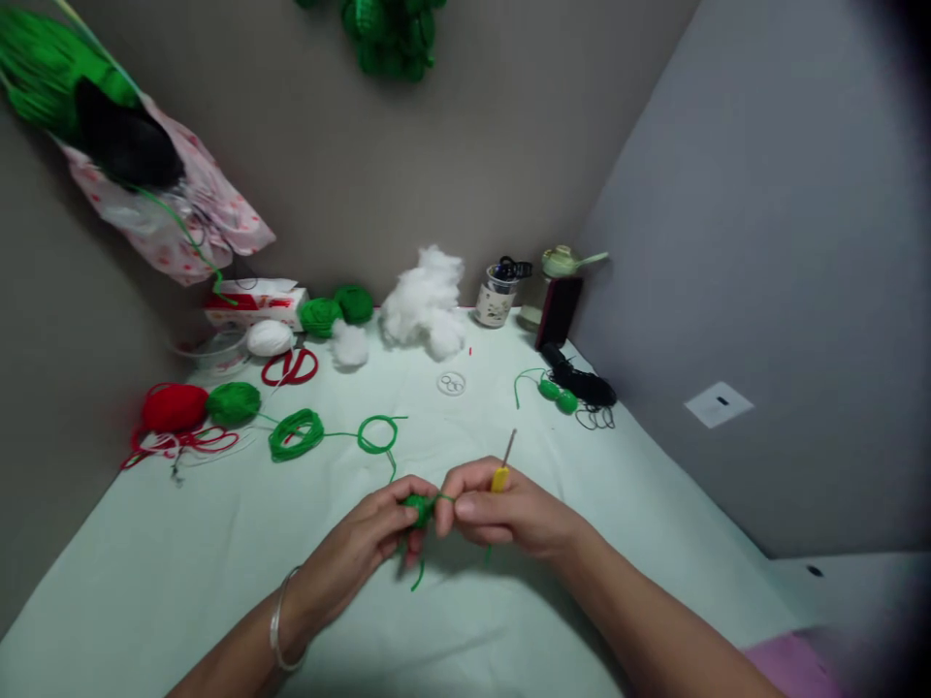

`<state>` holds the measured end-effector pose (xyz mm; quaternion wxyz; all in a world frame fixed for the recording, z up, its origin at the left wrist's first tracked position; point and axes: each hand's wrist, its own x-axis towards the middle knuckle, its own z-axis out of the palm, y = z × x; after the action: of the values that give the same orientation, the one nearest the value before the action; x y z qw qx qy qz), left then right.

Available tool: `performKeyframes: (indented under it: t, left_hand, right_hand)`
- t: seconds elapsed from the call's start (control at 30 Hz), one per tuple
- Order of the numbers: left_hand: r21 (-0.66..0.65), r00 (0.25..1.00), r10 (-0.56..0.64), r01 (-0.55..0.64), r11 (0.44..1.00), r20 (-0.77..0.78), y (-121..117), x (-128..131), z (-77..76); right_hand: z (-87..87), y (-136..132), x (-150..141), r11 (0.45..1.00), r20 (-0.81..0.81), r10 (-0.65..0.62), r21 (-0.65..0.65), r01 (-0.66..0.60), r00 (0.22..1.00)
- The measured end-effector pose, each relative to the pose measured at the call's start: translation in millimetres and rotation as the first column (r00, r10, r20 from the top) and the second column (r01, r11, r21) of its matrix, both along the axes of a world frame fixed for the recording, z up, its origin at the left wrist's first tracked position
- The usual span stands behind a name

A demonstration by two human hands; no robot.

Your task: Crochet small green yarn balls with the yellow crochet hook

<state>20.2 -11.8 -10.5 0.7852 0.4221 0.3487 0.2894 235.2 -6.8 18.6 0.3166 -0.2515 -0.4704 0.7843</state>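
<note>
Between the fingers of my left hand (378, 528) is a small green crochet piece (420, 508), partly hidden by the fingertips. A loose green tail hangs below it. My right hand (495, 506) is closed close beside it, with thumb and index finger pinching a strand of green yarn (445, 497) that runs to the piece. Tucked in the same right hand is a crochet hook (500, 477) with a yellow grip, its metal tip pointing up and away from the piece. Beyond the hands, green yarn lies in a loose ring (377, 434), with a strand leading toward my left hand.
A green yarn coil (296, 435), red yarn ball (175, 408), red-handled scissors (289, 367) and white stuffing (426, 305) lie left and back. Small rings (451, 384) sit mid-table. On the right are green oval pieces (558, 396), black yarn (586, 384) and a propped phone (560, 310). Walls enclose the table.
</note>
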Motion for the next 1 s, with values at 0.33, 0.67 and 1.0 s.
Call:
performKeyframes:
  t: [0.33, 0.67, 1.0]
  left_hand:
    - [0.158, 0.982, 0.016, 0.014, 0.987, -0.188, 2.1, 4.8, -13.2]
    - [0.291, 0.955, 0.043, 0.047, 0.956, -0.295, 2.9, 3.8, -12.9]
    - [0.518, 0.884, 0.252, -0.012, 0.855, -0.394, 13.4, -9.0, -4.4]
  right_hand:
    - [4.0, 9.3, 14.5, 0.985, 0.251, -0.154, 0.111, 0.129, 0.956]
    - [-10.3, 47.0, 61.1, 0.691, 0.663, -0.722, 0.707, 0.150, 0.197]
    - [-25.3, 41.3, 44.3, 0.692, 0.681, -0.691, 0.720, -0.051, 0.242]
